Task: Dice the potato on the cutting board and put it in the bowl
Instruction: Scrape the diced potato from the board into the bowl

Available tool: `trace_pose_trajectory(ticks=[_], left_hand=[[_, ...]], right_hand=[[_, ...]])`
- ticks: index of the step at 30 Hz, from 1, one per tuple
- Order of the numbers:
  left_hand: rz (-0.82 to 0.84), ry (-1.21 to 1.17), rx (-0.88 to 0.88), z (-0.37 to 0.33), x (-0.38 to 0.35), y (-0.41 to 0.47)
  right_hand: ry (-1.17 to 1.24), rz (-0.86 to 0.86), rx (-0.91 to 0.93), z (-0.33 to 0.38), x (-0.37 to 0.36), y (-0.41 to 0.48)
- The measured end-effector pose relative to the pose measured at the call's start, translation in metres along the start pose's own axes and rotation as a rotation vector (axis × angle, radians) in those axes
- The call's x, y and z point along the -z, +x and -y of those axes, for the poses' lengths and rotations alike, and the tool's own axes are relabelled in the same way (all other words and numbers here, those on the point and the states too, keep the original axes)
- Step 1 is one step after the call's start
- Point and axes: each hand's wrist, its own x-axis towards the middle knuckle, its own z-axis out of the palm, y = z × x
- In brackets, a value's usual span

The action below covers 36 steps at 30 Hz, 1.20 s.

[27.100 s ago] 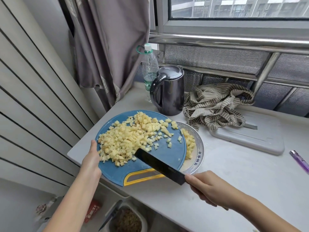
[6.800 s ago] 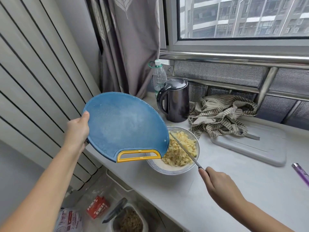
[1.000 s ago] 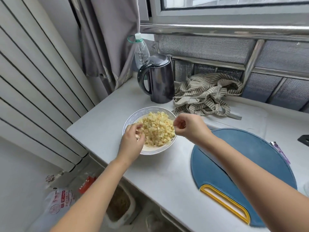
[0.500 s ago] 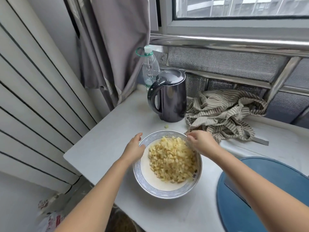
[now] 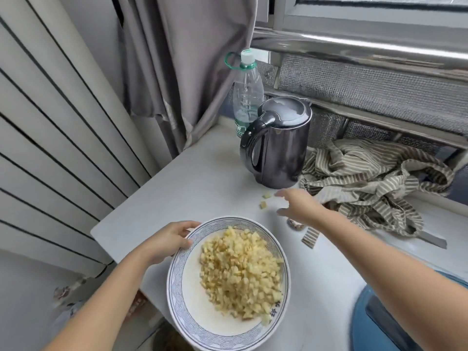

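**Status.** The diced potato [image 5: 240, 269] lay heaped in the bowl [image 5: 188, 290]. Two loose potato pieces [image 5: 263, 204] rested on the tabletop [image 5: 197, 178], between the bowl and the kettle [image 5: 278, 153]. The left hand [image 5: 164, 243] gripped the bowl's far-left rim. The right hand [image 5: 298, 206] reached towards the loose pieces with its fingers spread wide, holding nothing and not yet touching them. By this evidence the task was near its end, with only the loose pieces left to collect.

**Hazards.**
- The bowl appeared to project past the near edge of the tabletop, over the floor. If the left hand let go or pulled further, the bowl could tip and spill.
- The heap sat toward the bowl's right side. A tilt that way could shed pieces over the rim.
- The loose pieces were small. A sweep with the fingers, where a pinch was called for, could push them against the kettle's base.
- The right forearm passed just beside the striped cloth [image 5: 367, 178], and a wide withdrawal could drag it.

**Edges and clearance.** Open tabletop lay left of the kettle and beyond the bowl, bounded by the left edge. The bottle [image 5: 247, 97] and curtain [image 5: 190, 72] closed the far corner. The cutting board [image 5: 374, 325] occupied the near right corner, so room for setting the bowl down lay straight ahead.
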Motion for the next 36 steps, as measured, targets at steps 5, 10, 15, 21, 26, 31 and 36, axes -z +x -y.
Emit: trace_pose_trajectory(ticks=[5, 10, 15, 21, 26, 31, 36], left_hand=[[-0.023, -0.03, 0.025, 0.009, 0.004, 0.001], [-0.006, -0.004, 0.074, 0.003, 0.005, -0.001], [-0.03, 0.007, 0.1, 0.005, 0.004, -0.002], [-0.131, -0.063, 0.163, 0.008, -0.003, -0.008], [-0.195, -0.059, 0.173, 0.014, -0.012, -0.018], [-0.211, -0.03, 0.19, 0.023, -0.018, -0.029], [-0.149, -0.259, 0.262, 0.034, -0.026, -0.045]], right_hand=[[0.03, 0.07, 0.09, 0.008, -0.014, 0.054], [0.009, 0.048, 0.139, 0.002, -0.039, 0.068], [0.009, -0.017, 0.102, 0.006, -0.05, 0.064], [0.064, -0.047, 0.044, 0.007, -0.056, 0.066], [-0.021, -0.061, 0.043, 0.011, -0.065, 0.055], [0.1, -0.121, -0.047, 0.012, -0.06, 0.04], [0.452, -0.226, -0.053, 0.037, -0.026, 0.012]])
